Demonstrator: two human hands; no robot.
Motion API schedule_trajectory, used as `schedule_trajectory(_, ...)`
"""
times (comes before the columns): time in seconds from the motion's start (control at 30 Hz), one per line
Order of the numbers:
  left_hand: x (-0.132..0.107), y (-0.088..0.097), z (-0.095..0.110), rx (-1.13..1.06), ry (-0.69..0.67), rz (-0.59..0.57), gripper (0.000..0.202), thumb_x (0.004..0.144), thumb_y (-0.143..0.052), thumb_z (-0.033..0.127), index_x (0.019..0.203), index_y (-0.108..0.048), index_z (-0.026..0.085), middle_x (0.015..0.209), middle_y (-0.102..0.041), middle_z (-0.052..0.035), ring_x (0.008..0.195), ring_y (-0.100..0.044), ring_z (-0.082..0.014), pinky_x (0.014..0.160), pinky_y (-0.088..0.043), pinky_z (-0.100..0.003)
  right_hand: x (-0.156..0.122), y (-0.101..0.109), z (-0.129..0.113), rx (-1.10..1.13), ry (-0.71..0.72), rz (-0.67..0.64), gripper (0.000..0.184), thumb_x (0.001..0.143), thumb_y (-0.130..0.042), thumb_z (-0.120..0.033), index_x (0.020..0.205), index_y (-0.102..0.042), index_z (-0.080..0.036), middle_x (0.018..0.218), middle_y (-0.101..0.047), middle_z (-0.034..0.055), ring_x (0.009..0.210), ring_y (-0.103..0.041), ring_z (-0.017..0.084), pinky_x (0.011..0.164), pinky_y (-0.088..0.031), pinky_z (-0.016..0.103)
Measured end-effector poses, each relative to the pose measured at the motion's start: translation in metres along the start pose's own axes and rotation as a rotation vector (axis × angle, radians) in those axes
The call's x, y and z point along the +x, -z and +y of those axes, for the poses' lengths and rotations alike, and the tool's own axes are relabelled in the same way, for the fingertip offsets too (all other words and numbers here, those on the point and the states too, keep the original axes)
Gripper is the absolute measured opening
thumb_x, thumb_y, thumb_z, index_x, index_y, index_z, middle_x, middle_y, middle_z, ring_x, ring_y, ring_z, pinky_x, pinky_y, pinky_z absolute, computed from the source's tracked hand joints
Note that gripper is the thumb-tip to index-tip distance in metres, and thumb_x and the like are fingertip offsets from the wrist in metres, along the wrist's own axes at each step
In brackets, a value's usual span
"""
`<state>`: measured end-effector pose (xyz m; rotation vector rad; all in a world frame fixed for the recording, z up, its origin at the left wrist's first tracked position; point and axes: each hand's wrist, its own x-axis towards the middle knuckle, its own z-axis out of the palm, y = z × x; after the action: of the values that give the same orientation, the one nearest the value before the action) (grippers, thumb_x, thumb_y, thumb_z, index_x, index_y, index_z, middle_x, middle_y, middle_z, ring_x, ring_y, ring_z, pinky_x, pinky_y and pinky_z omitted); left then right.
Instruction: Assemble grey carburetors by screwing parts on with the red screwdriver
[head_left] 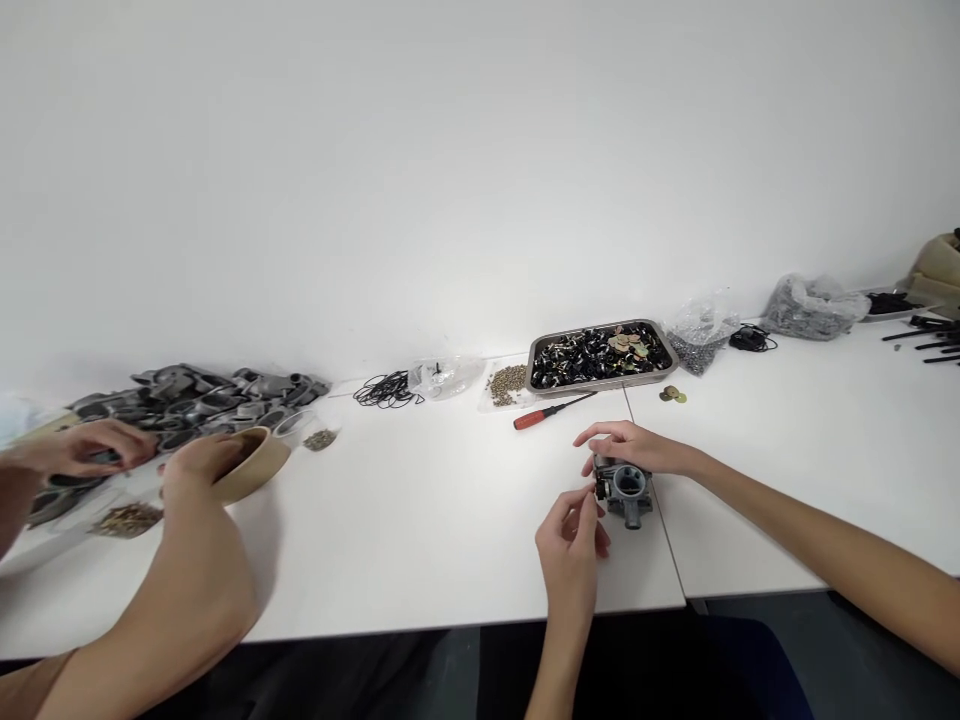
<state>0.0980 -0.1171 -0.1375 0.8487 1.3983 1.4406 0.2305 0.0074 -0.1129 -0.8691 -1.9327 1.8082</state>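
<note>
Grey metal in play at the head view: a carburetor (pixel 630 490) sits on the white table (pixel 420 540), right by the seam between two tabletops. The right hand (pixel 626 447) arches over its far side, fingers loosely bent, holding the body. Up against its left flank comes the left hand (pixel 574 545), thumb and forefinger in a narrow pinch; whether they close on a small part or merely touch, I cannot tell. Behind lies a red-handled screwdriver (pixel 534 418), its tip near the metal tray (pixel 600 387) heaped with black parts, brass-coloured fittings (pixel 508 382) just beside. Round discs (pixel 673 394) lie right of the tray. Over at far left, a co-worker's hand (pixel 202 460) dips into a tan bowl (pixel 259 470) near grey-black parts (pixel 202 400).
</note>
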Motion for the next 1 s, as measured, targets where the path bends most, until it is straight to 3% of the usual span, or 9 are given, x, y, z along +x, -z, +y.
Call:
schedule_trajectory(0.07, 0.008, 0.005, 0.004, 0.028, 0.018, -0.024, 0.035, 0.070, -0.069, 0.051, 0.075, -0.067, 0.016, 0.062, -0.055, -0.0013, 0.046, -0.048, -0.0096, 0.042, -0.040, -0.024, 0.000, 0.001, 0.004, 0.084, 0.011, 0.011, 0.053, 0.091, -0.048, -0.060, 0.118, -0.055, -0.015, 0.104, -0.069, 0.0125, 0.086, -0.066, 0.016, 0.074, -0.050, 0.026)
schedule_trajectory(0.23, 0.020, 0.012, 0.009, 0.128, 0.025, -0.079, 0.028, 0.069, -0.068, 0.042, 0.074, -0.068, 0.015, 0.053, -0.055, -0.0009, 0.045, -0.050, -0.0109, 0.044, -0.043, -0.023, 0.002, 0.001, 0.018, 0.187, 0.080, 0.157, 0.051, 0.092, -0.045, -0.060, 0.108, -0.059, -0.013, 0.094, -0.069, 0.0109, 0.077, -0.065, 0.014, 0.070, -0.050, 0.025)
schedule_trajectory(0.5, 0.019, 0.016, 0.009, 0.287, -0.183, -0.013, 0.016, 0.072, -0.063, 0.030, 0.075, -0.072, 0.017, 0.059, -0.063, -0.0014, 0.049, -0.054, -0.0097, 0.051, -0.050, -0.022, 0.004, 0.003, 0.025, 0.118, 0.082, 0.145, 0.042, 0.091, -0.052, -0.054, 0.102, -0.063, -0.014, 0.097, -0.068, 0.0091, 0.083, -0.064, 0.016, 0.078, -0.052, 0.028)
schedule_trajectory(0.73, 0.018, 0.024, 0.010, 0.144, -0.192, -0.041, 0.010, 0.076, -0.069, 0.026, 0.080, -0.072, 0.017, 0.071, -0.069, -0.0036, 0.058, -0.064, -0.0131, 0.060, -0.057, -0.026, 0.004, 0.005, 0.026, 0.117, 0.079, 0.119, 0.039, 0.091, -0.052, -0.051, 0.101, -0.063, -0.015, 0.097, -0.068, 0.0085, 0.084, -0.065, 0.015, 0.078, -0.052, 0.028)
schedule_trajectory(1.0, 0.020, 0.025, 0.006, 0.092, -0.173, -0.129, 0.012, 0.078, -0.071, 0.027, 0.085, -0.077, 0.020, 0.075, -0.067, -0.0040, 0.059, -0.062, -0.0120, 0.059, -0.056, -0.026, 0.007, 0.003, 0.028, 0.139, 0.067, 0.129, 0.036, 0.086, -0.062, -0.047, 0.103, -0.062, -0.015, 0.094, -0.069, 0.0072, 0.080, -0.064, 0.014, 0.073, -0.051, 0.026)
